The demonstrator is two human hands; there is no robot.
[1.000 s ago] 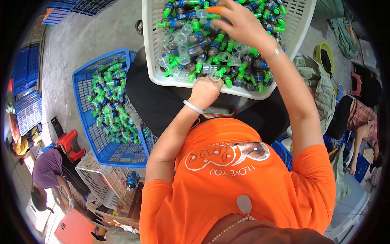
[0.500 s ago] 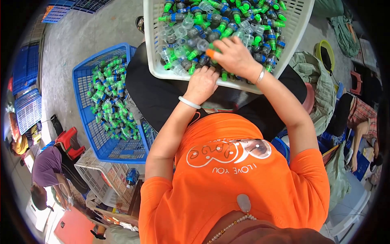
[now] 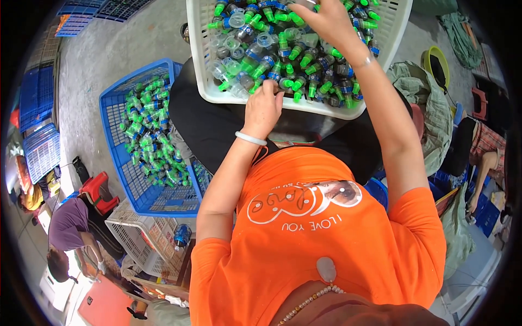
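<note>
A white plastic basket (image 3: 204, 81) rests across my lap, filled with small dark bottles with blue labels and green tips (image 3: 312, 57). Clear plastic caps (image 3: 265, 39) lie among them, mostly on the left side. My left hand (image 3: 263, 111) is at the near rim with its fingers curled in beside a green tip; what they grip is hidden. Over the far part of the basket, my right hand (image 3: 334, 27) has its thumb and fingers around what looks like a clear plastic cap, partly cut off by the picture's upper edge.
On the floor to my left stands a blue basket (image 3: 117, 163) of similar bottles (image 3: 149, 130). Below it is a white crate (image 3: 147, 244). A person in purple (image 3: 68, 225) bends at far left; another person's arm (image 3: 481, 182) shows at far right, past a pale sack (image 3: 429, 108).
My right hand has moved up and away from the near side to the basket's far part. My left hand has turned at the rim, and the basket has shifted slightly left.
</note>
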